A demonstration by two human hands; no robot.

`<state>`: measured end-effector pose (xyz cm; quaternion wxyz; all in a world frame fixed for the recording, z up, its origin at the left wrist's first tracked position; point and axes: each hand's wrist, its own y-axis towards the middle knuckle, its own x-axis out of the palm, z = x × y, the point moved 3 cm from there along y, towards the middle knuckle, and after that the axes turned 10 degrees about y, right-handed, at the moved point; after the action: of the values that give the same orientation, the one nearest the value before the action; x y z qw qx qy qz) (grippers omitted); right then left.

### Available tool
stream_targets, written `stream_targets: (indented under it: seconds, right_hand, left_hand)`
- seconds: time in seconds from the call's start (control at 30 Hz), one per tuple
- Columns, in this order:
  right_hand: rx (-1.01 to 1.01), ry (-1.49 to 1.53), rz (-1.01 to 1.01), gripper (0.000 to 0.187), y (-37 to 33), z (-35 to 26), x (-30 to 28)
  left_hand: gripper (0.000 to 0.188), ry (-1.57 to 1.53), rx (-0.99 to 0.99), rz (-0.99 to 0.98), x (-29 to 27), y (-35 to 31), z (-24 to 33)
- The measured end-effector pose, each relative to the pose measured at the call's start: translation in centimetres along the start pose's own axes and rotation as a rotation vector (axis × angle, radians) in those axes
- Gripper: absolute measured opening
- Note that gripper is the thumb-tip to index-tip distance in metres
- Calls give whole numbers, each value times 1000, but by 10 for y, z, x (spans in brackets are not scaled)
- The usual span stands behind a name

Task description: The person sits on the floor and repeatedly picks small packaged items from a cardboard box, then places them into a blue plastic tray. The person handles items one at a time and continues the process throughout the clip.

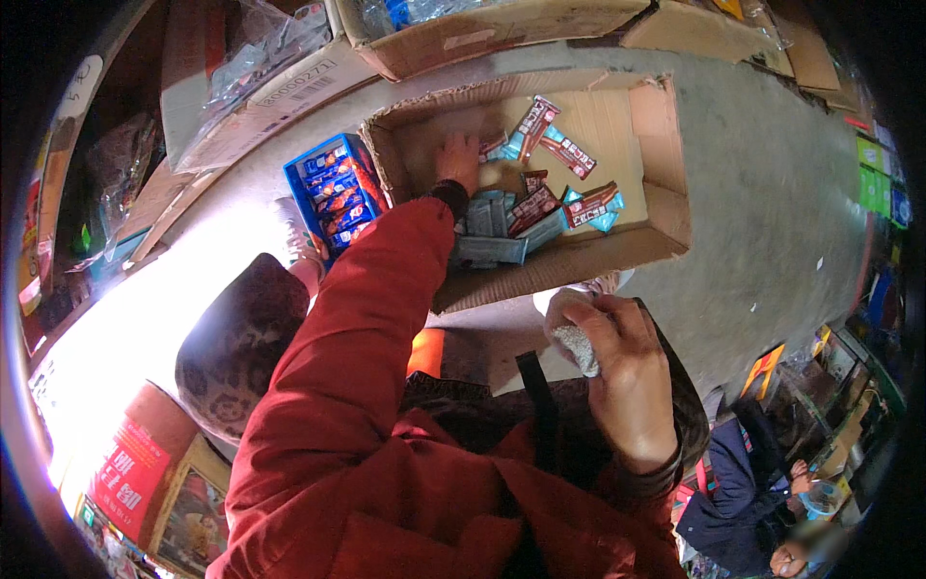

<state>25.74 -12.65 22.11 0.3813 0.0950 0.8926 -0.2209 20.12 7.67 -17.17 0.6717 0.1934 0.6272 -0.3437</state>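
My left hand (457, 160), in a red sleeve, reaches inside an open cardboard carton (661, 159). Its fingers look stretched out near the carton's left end, somewhat blurred, with no item visible in them. Just right of it, brown and light-blue wrapped bars (567, 152) lie loose on the carton's bottom. More bars, several with grey-blue sides up, are heaped at the near side (490, 251). My right hand (629, 372) is closed round a crumpled grey-white cloth (576, 344), in front of the carton and above my lap.
Left of the carton stands a blue display box (307, 201) of wrapped snacks. Larger cartons (289, 92) with clear plastic line the far side. Another person in dark clothes (738, 497) sits at lower right, beside stacked goods. A red-labelled box (125, 482) is at lower left.
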Motion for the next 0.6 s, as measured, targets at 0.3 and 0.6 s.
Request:
stream_targets:
  seconds: [0.3,0.6]
  right_hand:
    - [-53,-15,51,48,-2,-9,-5]
    - [-178,137,342,54,4,-27,2]
  left_hand:
    - [66,-499,-315,-38,-56,-14,5]
    - [45,-1570,-205,-93,-172,-112,39]
